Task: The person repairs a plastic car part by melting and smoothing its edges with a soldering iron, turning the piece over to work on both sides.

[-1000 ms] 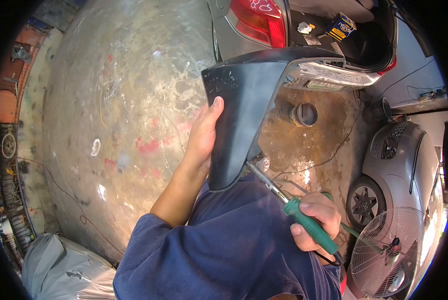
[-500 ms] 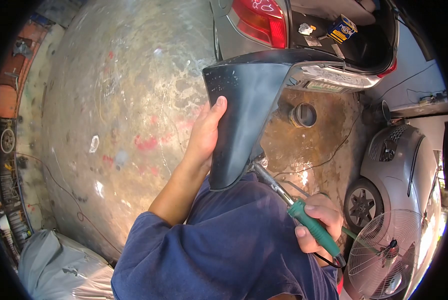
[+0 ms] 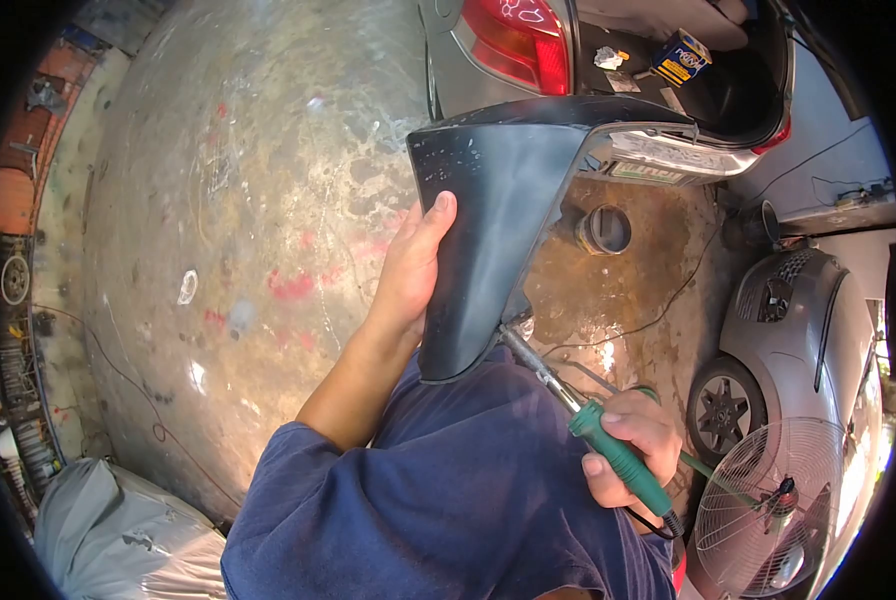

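A black car bumper (image 3: pixel 498 210) stands in front of me, its curved end tapering down towards my lap. My left hand (image 3: pixel 413 255) grips its left edge, with the thumb on the outer face and the other fingers behind it, out of sight. In my right hand (image 3: pixel 643 440) is a soldering iron (image 3: pixel 623 465) with a green handle and a cord at its rear. The iron's metal shaft points up and left, and its tip meets the bumper's lower right edge. What lies on the bumper's inner side there is mostly hidden.
A silver car (image 3: pixel 513 50) with its boot open stands ahead, a blue and yellow box (image 3: pixel 681 60) inside. On the floor is a round can (image 3: pixel 605 230). To the right are a wire-cage fan (image 3: pixel 768 510) and another grey car (image 3: pixel 793 320). A grey cover (image 3: pixel 118 530) lies lower left.
My right hand and the soldering iron have shifted slightly up and left. The bumper has barely moved, and my left hand keeps its hold.
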{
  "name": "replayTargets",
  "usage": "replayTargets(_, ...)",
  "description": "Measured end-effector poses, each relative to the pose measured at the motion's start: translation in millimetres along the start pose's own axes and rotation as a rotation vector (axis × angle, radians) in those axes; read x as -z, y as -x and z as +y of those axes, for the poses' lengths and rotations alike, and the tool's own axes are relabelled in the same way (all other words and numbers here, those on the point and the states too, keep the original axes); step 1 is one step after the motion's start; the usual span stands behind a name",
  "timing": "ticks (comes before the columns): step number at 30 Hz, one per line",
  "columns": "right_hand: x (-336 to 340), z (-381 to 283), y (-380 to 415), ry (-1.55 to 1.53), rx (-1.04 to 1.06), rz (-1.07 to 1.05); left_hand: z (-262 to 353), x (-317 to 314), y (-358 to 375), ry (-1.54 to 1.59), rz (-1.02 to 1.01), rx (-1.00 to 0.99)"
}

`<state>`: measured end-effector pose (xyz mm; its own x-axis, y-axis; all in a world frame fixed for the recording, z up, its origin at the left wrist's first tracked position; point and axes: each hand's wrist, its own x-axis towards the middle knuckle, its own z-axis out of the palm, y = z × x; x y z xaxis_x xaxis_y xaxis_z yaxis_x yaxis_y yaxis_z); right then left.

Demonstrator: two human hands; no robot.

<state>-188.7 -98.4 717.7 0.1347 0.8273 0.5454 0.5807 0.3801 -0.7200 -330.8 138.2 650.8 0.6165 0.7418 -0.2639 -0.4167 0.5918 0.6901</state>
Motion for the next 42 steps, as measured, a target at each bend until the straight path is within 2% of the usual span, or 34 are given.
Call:
replayTargets(15, 5, -6, 8, -0.003, 0.100, 0.049, -1, -9, 6, -0.036, 0.001, -0.035)
replayTargets(42, 1, -5, -2, 0.040, 0.080, 0.003, 7, -17, 3, -0.125, 0.045, -0.094)
